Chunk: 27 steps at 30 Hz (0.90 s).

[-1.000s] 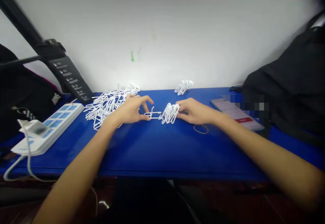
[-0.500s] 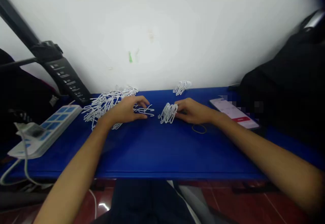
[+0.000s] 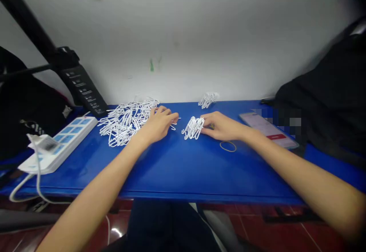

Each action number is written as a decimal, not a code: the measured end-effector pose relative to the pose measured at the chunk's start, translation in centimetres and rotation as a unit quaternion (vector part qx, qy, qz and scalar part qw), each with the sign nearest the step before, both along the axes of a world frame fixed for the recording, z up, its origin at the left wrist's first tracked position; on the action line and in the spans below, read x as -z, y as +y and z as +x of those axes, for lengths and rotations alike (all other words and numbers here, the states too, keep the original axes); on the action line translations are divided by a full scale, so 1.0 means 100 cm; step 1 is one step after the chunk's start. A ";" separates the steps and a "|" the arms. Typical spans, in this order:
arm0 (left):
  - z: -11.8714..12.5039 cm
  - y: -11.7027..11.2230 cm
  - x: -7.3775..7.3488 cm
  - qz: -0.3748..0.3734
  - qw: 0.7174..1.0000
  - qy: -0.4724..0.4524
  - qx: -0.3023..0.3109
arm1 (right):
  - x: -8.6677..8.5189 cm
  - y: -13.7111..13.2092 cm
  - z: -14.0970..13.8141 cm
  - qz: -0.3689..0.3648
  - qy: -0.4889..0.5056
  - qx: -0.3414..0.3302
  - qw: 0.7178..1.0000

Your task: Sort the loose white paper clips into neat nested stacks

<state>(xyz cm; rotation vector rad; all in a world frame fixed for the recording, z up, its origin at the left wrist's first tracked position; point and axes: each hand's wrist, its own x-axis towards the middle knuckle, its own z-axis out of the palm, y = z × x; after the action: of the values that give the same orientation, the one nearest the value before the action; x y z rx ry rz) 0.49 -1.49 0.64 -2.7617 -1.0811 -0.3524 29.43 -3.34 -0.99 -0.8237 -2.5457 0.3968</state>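
Observation:
My right hand [image 3: 219,126] pinches the right side of a row of small white wire hangers [image 3: 193,128], lined up closely on the blue table. To the left, my left hand [image 3: 160,124] lies palm down with its fingers curled over a small white hanger [image 3: 174,127], whose end sticks out past the fingertips. Behind that hand spreads a tangled pile of white hangers [image 3: 122,124]. By the wall stands another neat bunch of hangers [image 3: 208,100]. A thin rubber band [image 3: 228,146] rests just below my right hand.
A white power strip [image 3: 61,145] with cables lies at the left, near a black stand [image 3: 84,92]. On the right are a phone [image 3: 268,130] and a dark bag-like shape [image 3: 323,88]. The blue table [image 3: 177,175] backs onto a white wall [image 3: 183,53].
My left hand has turned palm down and moved right, its fingers closing over a hanger that was jutting out between them. My right hand keeps its grip on the row.

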 end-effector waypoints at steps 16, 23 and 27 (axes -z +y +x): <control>0.000 -0.001 -0.004 -0.106 0.989 -0.041 0.099 | 0.001 0.000 0.000 -0.011 0.010 0.006 1.000; -0.003 0.000 -0.001 -0.100 0.984 -0.139 0.043 | 0.003 0.005 0.005 0.001 0.003 0.014 1.000; -0.008 0.002 -0.006 -0.155 0.972 -0.168 0.051 | 0.005 0.011 0.013 -0.012 0.031 0.037 0.999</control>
<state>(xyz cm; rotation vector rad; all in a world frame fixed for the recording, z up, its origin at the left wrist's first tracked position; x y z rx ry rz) -0.28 -1.33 1.28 -3.1221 -1.1529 -0.7487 30.75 -2.21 -1.45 -0.8962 -2.4498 0.4228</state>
